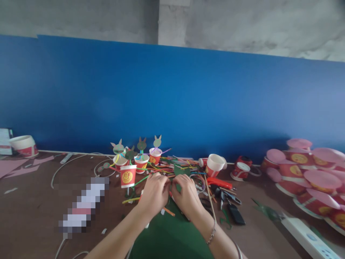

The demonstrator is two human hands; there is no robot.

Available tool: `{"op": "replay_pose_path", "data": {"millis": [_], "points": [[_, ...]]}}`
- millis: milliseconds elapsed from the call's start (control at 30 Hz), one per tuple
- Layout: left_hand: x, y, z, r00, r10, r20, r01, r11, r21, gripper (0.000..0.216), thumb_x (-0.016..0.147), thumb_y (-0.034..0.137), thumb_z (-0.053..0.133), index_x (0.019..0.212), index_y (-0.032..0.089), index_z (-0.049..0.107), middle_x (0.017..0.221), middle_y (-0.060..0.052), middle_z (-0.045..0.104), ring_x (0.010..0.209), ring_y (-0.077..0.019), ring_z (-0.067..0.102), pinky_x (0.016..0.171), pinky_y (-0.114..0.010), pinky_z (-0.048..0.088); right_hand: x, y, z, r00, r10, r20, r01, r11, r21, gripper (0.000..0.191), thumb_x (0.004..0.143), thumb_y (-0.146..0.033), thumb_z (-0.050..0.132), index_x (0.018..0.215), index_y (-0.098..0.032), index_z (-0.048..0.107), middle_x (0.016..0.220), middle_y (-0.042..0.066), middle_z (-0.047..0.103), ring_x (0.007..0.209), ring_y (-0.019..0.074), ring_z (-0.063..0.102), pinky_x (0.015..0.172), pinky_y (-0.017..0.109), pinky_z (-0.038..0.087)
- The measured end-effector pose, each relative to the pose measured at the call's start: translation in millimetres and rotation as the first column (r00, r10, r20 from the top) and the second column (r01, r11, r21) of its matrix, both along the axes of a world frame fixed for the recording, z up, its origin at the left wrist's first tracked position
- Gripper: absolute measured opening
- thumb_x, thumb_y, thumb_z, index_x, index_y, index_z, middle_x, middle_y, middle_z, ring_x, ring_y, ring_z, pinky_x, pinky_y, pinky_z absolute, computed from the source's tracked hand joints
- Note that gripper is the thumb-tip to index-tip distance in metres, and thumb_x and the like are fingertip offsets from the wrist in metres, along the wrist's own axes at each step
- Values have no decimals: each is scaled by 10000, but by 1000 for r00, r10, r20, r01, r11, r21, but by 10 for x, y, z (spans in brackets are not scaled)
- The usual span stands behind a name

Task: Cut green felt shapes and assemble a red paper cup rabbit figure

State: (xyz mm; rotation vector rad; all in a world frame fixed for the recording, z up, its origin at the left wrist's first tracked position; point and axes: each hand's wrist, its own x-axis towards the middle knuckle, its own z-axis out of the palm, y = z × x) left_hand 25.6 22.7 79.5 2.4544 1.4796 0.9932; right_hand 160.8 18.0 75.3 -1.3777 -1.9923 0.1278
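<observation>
My left hand (pixel 155 190) and my right hand (pixel 186 194) meet over the middle of the table, fingers bent and tips pinched close together. Whatever they pinch is too small and hidden to make out; a bit of red shows between them. Below lies a dark green sheet (pixel 164 235), and a green paper piece (pixel 182 171) stands just behind my right hand. To the left of my left hand is a red and white paper cup (pixel 128 177). Behind it stand several cups with animal-head cutouts (pixel 141 144) on coloured stems.
Coloured sticks (pixel 175 163) are heaped behind my hands. Right of them are white-topped cups (pixel 215 165), a red tool (pixel 219 183), scissors (pixel 233 198) and a black object (pixel 236 214). Stacked cups with pink discs (pixel 322 180) and a power strip (pixel 309 235) stand farther right. A blue panel (pixel 172 97) closes the back.
</observation>
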Motion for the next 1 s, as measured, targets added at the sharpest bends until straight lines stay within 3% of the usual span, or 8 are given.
{"op": "replay_pose_path", "data": {"millis": [400,600,1000], "points": [[-48,26,34,997,0,78,2,1000,-25,152,783,132,470,727,198,595,718,-23,625,762,-196,542,718,-310,348,69,34,60,999,24,-42,-26,999,-43,110,741,-114,513,670,-185,556,713,4,612,745,174,519,674,263,316],[-53,22,17,999,-10,50,9,1000,25,141,800,142,468,745,193,586,720,-20,623,768,-195,531,732,-322,344,74,51,45,997,40,-70,-45,997,-61,153,793,-154,490,683,-186,592,712,17,633,737,175,543,656,256,339],[-30,10,9,1000,-21,13,20,998,64,130,806,140,465,738,188,565,718,-15,608,768,-191,510,716,-327,339,66,58,32,997,43,-69,-47,997,-54,149,760,-129,494,646,-185,572,684,15,626,707,164,543,648,243,346]]}}
